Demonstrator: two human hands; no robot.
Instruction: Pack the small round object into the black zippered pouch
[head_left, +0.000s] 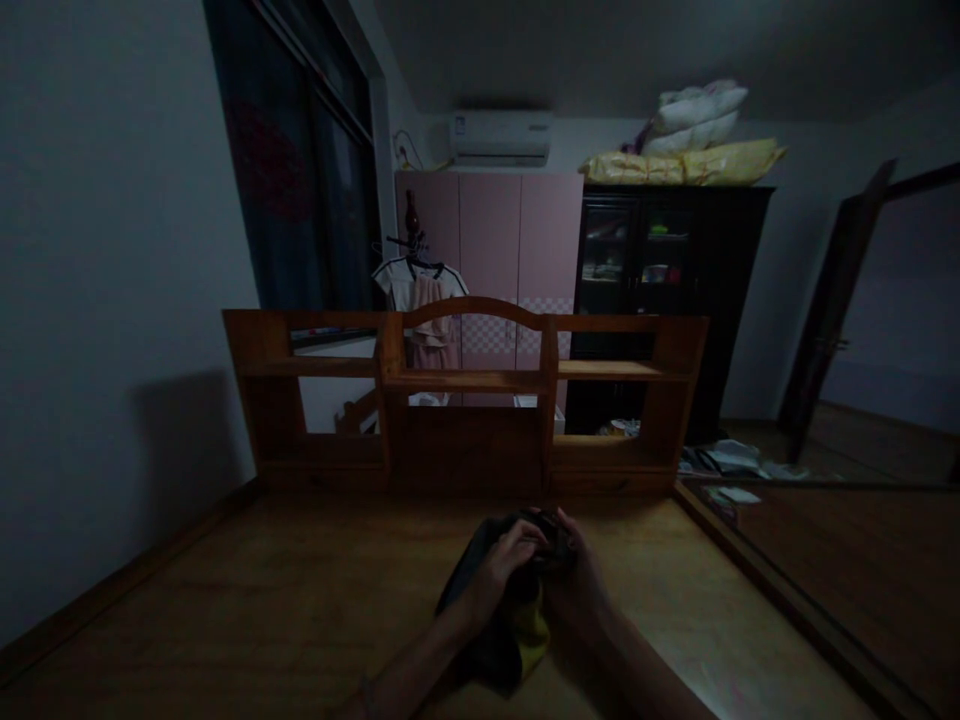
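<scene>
My left hand (501, 568) and my right hand (574, 575) meet over a dark cloth (465, 575) that lies on the wooden desk top (262, 610). Both hands have their fingers curled and pinch the bunched upper end of the cloth. A yellow part of the fabric (531, 632) shows below my wrists. The room is dim, so the cloth's exact shape is hard to make out.
A wooden shelf unit (465, 400) stands along the desk's far edge. Behind it are a pink wardrobe (491, 260), hanging clothes (424, 300) and a dark cabinet (667, 290) with bedding on top. A wall lies on the left, an open door (832, 310) on the right.
</scene>
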